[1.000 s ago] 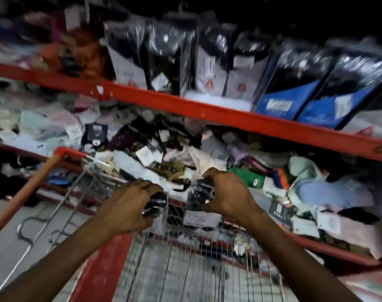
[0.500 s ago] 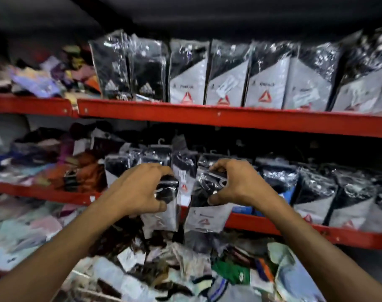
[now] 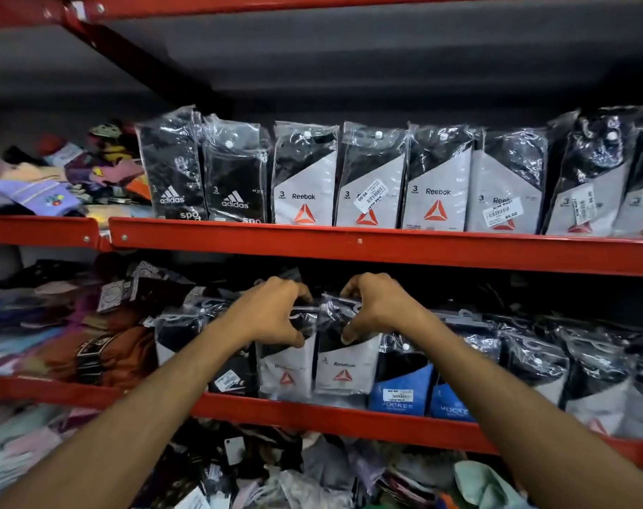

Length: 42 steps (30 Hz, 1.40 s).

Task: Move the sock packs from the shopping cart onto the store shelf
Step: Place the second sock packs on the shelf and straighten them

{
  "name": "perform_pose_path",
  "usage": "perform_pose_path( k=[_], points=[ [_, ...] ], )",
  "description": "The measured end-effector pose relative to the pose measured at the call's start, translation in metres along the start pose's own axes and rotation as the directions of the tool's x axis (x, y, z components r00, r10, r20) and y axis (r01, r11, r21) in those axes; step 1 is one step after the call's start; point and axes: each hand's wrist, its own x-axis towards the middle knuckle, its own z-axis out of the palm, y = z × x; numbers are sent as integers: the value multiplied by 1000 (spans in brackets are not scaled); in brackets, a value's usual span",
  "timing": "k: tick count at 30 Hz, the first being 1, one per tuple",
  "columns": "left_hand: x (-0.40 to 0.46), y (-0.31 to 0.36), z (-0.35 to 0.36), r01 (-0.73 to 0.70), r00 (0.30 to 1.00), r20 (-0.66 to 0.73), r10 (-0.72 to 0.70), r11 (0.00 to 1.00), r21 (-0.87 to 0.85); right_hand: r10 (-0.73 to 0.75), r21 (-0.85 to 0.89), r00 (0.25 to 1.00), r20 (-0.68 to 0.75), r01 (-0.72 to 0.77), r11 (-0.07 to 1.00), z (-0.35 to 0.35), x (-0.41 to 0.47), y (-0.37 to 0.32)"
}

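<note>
My left hand (image 3: 272, 312) grips the top of a grey-and-black Reebok sock pack (image 3: 285, 372). My right hand (image 3: 377, 306) grips the top of a second Reebok sock pack (image 3: 344, 369) right beside it. Both packs stand upright on the middle red shelf (image 3: 312, 413), touching each other, between a black-and-grey pack on the left and blue packs (image 3: 400, 391) on the right. The shopping cart is out of view.
The upper shelf (image 3: 349, 244) carries a row of upright Adidas packs (image 3: 202, 170) and Reebok packs (image 3: 437, 178). Loose coloured socks are piled at the left of both shelves (image 3: 55, 185) and on the lowest level (image 3: 276, 479). More bagged packs (image 3: 588, 369) fill the middle shelf to the right.
Both hands lifted the two sock packs from the cart up and forward to the middle shelf, where the packs now stand upright. The cart has left the view.
</note>
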Motion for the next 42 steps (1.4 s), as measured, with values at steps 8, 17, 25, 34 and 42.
perform_pose_path(
  k=[8,17,25,34,42],
  points=[
    [17,-14,42,27,996,88,-27,1000,-5,30,-103,996,82,-22,994,47,18,17],
    [19,-31,59,-19,995,101,18,1000,8,-123,-256,992,-16,115,960,53,3,17],
    [5,-34,67,-25,1000,-10,24,997,-76,-181,-265,973,-144,138,954,72,-15,15],
    [-2,-23,76,-19,994,-105,6,992,-126,-203,-198,956,-213,161,967,84,-17,21],
    [2,-16,91,-91,991,-111,79,990,-104,-206,-251,904,-375,114,961,84,-35,42]
  ],
)
